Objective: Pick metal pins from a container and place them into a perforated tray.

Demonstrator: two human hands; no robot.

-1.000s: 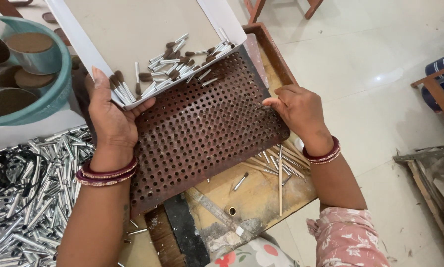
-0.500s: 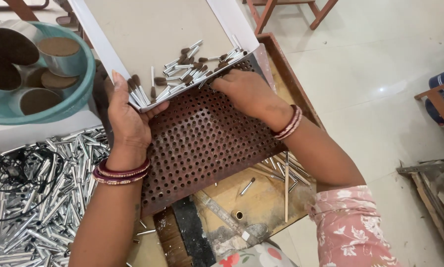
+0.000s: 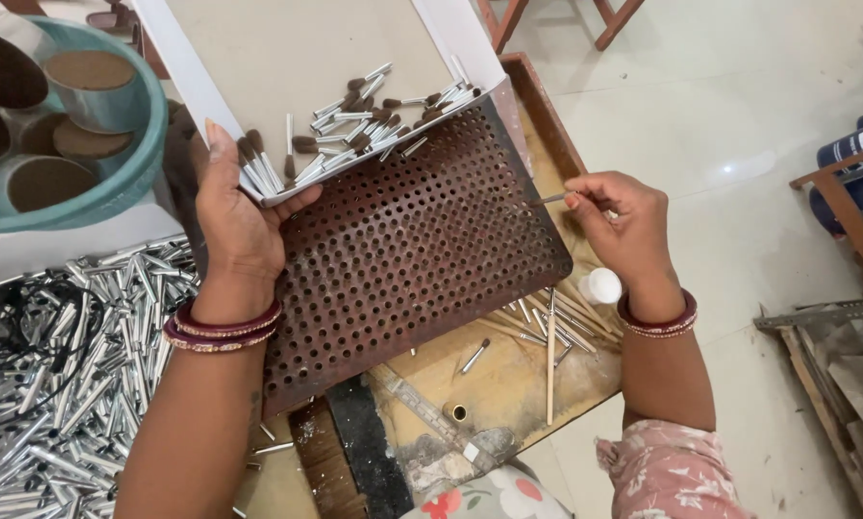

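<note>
At the far left a heap of short silver metal tubes lies on the surface, with a black wire looped over part of it. Above the heap sits a teal basin holding round tins with brown tops.

The left hand comes next, with dark red bangles at the wrist. Its fingers wrap the near left corner of a white tray, thumb on top, and hold the tray tilted over the upper edge of a rusty perforated metal plate. A cluster of small pins with silver shafts and brown tips rests along the tray's lower rim, just above the plate. The plate lies slanted across a worn wooden work board, its holes in even rows.

On the board below the plate's right corner lie thin wooden sticks, loose pins, a small brass ring and a white round cap.

The right hand is just beyond the plate's right edge, fingers pinched on a single thin pin whose tip points toward the plate. It also wears red bangles. A pink flowered sleeve shows at the bottom. Farther right is pale tiled floor and part of a wooden chair frame.
</note>
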